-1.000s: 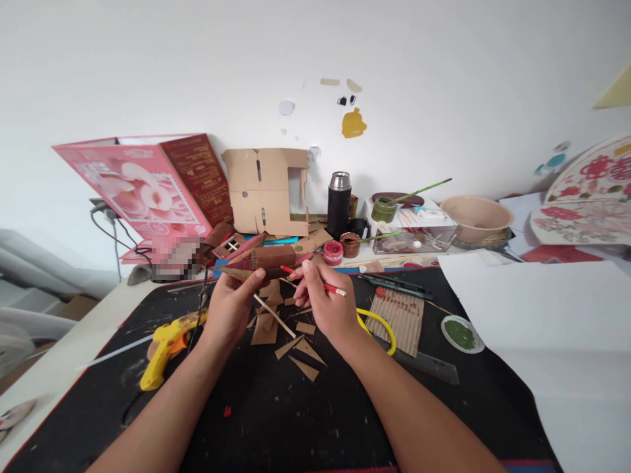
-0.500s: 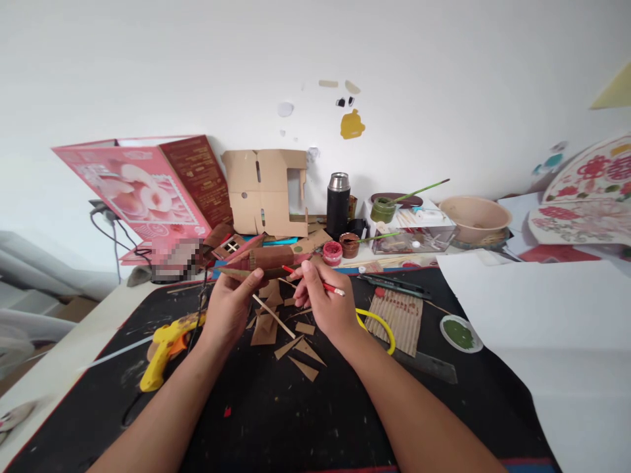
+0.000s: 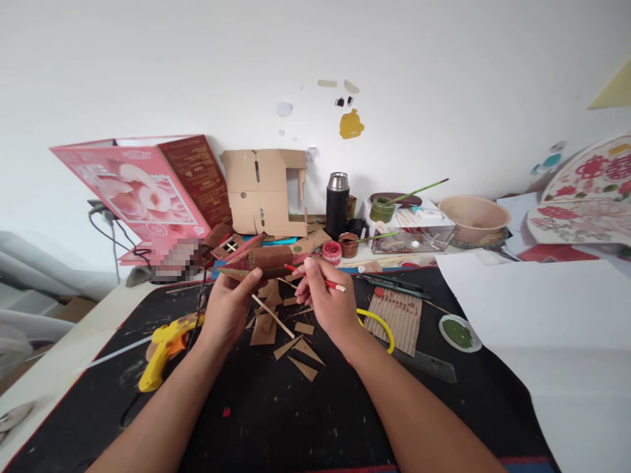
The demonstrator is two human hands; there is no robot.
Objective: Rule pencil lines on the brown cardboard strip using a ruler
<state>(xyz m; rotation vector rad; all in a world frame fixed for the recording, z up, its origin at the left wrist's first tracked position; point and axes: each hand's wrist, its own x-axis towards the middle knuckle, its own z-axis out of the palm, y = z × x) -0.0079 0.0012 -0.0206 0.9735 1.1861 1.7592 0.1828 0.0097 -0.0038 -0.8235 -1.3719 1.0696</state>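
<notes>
My left hand (image 3: 231, 303) grips a narrow, pointed piece of brown cardboard (image 3: 233, 272), its thumb lying on top and the other fingers underneath. Between the closed fingers of my right hand (image 3: 328, 295) is a red pencil (image 3: 335, 286) with a pale end. Its tip points left, near the right end of the cardboard; whether they touch, I cannot tell. Below the hands, several cardboard scraps (image 3: 304, 369) and a thin wooden stick (image 3: 274, 316) lie on the black mat (image 3: 276, 433).
A yellow glue gun (image 3: 160, 355) lies left. To the right are corrugated cardboard (image 3: 401, 322), a utility knife (image 3: 394, 285), a ruler (image 3: 428, 365) and a dish of green paint (image 3: 459, 333). Behind stand a black flask (image 3: 337, 210), paint jars (image 3: 332, 251) and a cut cardboard box (image 3: 256, 197).
My right hand and the pencil have shifted slightly to the right, away from the cardboard's end. My left hand stays almost still with the cardboard.
</notes>
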